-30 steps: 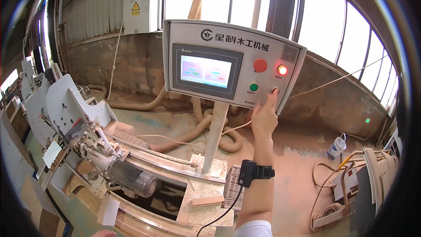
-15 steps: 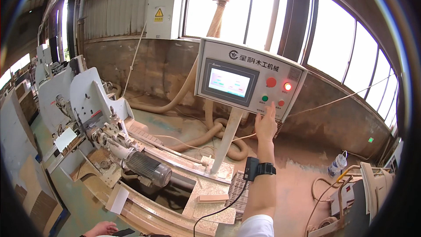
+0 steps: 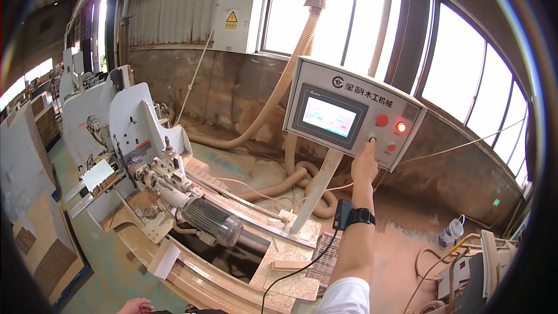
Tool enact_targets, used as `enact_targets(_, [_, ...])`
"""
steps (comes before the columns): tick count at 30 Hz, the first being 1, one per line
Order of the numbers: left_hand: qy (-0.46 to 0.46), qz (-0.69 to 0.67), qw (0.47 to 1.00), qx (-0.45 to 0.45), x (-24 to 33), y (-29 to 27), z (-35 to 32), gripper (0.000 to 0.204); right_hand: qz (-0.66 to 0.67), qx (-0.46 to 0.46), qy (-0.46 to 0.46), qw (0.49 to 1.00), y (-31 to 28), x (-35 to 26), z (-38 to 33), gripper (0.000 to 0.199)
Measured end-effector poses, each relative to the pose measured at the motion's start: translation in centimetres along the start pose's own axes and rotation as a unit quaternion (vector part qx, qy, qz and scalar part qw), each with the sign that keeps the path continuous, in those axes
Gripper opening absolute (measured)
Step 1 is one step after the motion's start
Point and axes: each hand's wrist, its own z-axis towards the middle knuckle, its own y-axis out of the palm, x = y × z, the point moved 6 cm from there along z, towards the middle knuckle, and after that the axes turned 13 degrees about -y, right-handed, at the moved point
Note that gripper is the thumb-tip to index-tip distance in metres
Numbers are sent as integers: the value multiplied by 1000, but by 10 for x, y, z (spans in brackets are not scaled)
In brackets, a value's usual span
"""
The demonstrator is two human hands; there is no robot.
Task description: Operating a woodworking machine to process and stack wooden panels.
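Observation:
My right hand (image 3: 365, 167) is raised to the control box, one fingertip on the green button (image 3: 372, 139). Its other fingers look curled in, and it holds nothing. Left of the button, the box's touchscreen (image 3: 331, 117) is lit. Around the button sit a large red button (image 3: 381, 120), a glowing red light (image 3: 401, 127) and a small red button (image 3: 391, 147). My left hand (image 3: 137, 306) shows only partly at the lower edge, low and to the left, fingers loosely stretched and holding nothing visible.
A dusty woodworking machine with a motor (image 3: 212, 221) fills the left and centre. Wood strips (image 3: 292, 265) lie on its bed. A post (image 3: 317, 192) carries the control box. Dust hoses (image 3: 273, 189) coil behind it. A white bucket (image 3: 451, 232) stands at right.
My right hand has gone from stretched fingers below the buttons to one fingertip on the green button. The whole view has shifted, so the machine and box appear further right.

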Motion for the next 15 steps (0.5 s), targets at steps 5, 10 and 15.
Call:
enact_targets(5, [-18, -48, 999, -3, -2, 0, 8, 22, -20, -56, 22, 998, 0, -14, 1, 46])
enact_targets(10, [12, -104, 994, -24, 24, 43, -35, 17, 1, -66, 26, 997, 1, -20, 5, 45])
enact_targets(15, [-19, -97, 995, 0, 13, 36, -27, 15, -29, -68, 21, 997, -3, -26, 0, 43])
